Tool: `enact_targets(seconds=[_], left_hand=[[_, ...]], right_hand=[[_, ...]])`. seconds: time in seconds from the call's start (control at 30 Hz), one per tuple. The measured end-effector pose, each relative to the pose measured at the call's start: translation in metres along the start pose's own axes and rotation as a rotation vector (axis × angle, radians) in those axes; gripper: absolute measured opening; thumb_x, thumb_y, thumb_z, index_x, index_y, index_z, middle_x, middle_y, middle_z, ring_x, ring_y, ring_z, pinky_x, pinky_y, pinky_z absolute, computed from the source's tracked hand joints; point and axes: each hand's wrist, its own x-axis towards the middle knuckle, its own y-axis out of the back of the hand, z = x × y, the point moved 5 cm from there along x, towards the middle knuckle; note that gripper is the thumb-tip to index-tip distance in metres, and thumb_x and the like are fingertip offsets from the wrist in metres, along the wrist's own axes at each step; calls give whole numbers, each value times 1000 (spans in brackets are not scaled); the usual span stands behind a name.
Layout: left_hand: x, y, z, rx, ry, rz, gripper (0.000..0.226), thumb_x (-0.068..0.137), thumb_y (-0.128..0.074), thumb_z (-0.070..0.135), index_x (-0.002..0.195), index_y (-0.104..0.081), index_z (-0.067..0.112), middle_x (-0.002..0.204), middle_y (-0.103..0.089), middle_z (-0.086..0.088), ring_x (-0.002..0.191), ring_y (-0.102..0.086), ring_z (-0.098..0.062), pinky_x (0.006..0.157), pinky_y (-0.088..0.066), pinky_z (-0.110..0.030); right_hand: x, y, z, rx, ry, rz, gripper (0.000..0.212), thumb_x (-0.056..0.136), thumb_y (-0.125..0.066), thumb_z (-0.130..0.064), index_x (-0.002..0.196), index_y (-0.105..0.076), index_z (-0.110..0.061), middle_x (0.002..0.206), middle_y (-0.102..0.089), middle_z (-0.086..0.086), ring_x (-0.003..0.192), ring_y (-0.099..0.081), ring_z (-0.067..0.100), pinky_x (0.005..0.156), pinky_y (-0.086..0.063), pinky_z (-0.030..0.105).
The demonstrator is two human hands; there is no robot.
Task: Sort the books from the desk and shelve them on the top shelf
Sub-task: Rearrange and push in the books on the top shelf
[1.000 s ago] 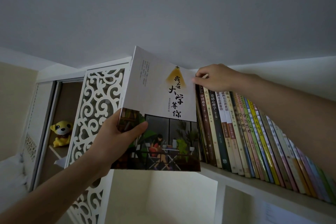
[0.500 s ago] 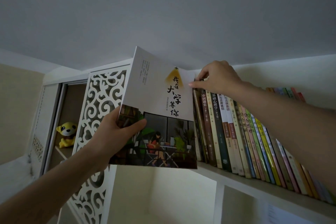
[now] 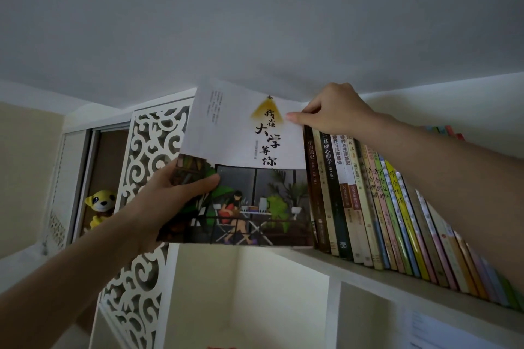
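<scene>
A large white book (image 3: 241, 156) with black calligraphy and a picture of a person at a garden table stands at the left end of the top shelf (image 3: 397, 283). My left hand (image 3: 170, 201) grips its lower left edge, thumb across the cover. My right hand (image 3: 331, 110) pinches its upper right corner, just above the row of shelved books (image 3: 382, 207). That row leans to the left and runs off to the right. The large book's right edge touches the first dark brown spine.
A white carved lattice panel (image 3: 147, 167) stands just left of the book. Behind it a yellow plush toy (image 3: 100, 207) sits in a cabinet niche. The grey ceiling is close above the shelf. Open cubbies lie under the shelf, one holding a paper sheet (image 3: 442, 331).
My right hand's thumb and finger slid left from the shelved books' tops onto the large book's upper right corner. The book has shifted slightly towards the row.
</scene>
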Motion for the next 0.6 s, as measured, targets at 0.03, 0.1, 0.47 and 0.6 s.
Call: enact_targets(seconds=[0.03,0.1,0.47,0.6], left_hand=[[1,-4,1,28,-10,19,29,77,-72,24,103,-61,22,92,-73,-11,79,-73,-29,65,-58,-42],[-1,-9,4,106,-53,86,24,80,-71,22,100,-60,22,89,-72,-7,77,-72,-25,62,-57,-37],[-13,-9,15,242,-57,96,30,78,-71,30,105,-57,25,98,-68,-4,87,-67,-24,68,-53,-37],[-12,-13,25,315,-104,97,33,78,-72,31,107,-58,25,100,-68,-5,90,-67,-25,83,-54,-48]], right_hand=[[0,0,0,-23,5,2,52,77,-65,-62,95,-77,-14,85,-74,3,78,-65,13,78,-49,27],[0,0,0,-51,6,21,47,74,-71,-58,92,-77,-14,88,-74,3,86,-62,15,78,-48,28],[1,0,-6,-144,-45,93,53,57,-82,-57,90,-77,-16,85,-74,2,81,-64,18,75,-54,34],[3,4,-4,-181,-105,99,55,53,-84,-57,86,-77,-14,83,-73,4,79,-65,21,73,-56,36]])
